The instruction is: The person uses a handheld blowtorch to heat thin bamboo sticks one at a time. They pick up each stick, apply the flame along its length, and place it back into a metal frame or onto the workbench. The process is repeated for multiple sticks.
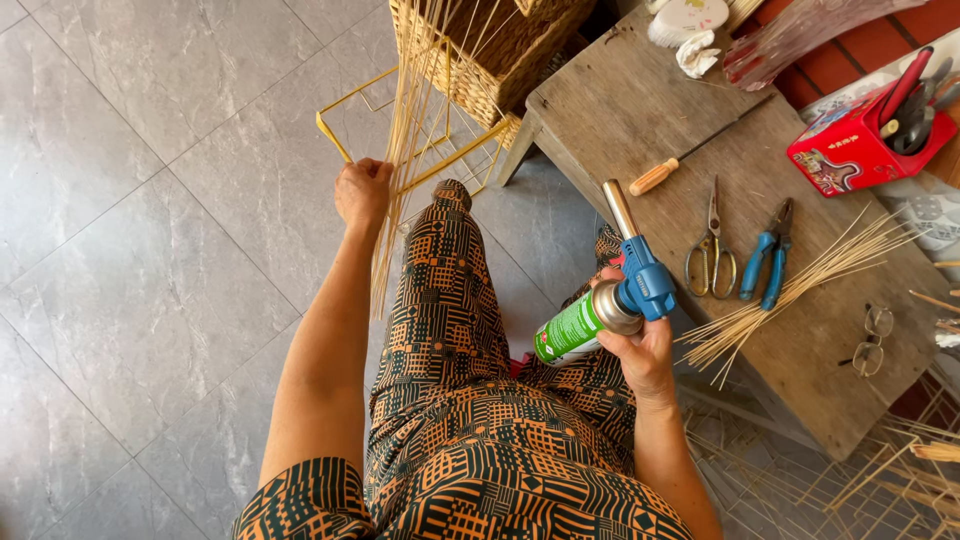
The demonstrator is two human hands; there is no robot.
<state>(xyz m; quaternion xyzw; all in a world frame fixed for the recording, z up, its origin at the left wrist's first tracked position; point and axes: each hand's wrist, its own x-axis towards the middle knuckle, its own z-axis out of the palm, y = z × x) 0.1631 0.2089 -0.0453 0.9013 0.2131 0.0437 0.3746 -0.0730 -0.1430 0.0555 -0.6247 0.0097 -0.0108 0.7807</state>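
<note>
Bamboo strips (400, 170), thin and pale, stand in a loose bundle gripped by the left hand (362, 192), which is clenched around them beside the person's patterned knee, above the grey tiled floor (130, 200). The strips rise past a yellow wire frame (345, 110) that leans against a woven basket (490, 50). The right hand (640, 352) is closed around a gas torch (605, 300) with a green canister and blue head, its metal nozzle pointing up and away, held over the lap just beside the edge of the wooden counter (620, 110). On the counter lie a screwdriver (668, 170), scissors (712, 245), blue-handled pliers (768, 265), a fan of loose strips (800, 285), spectacles (872, 338) and a red tin (855, 145) of tools.
</note>
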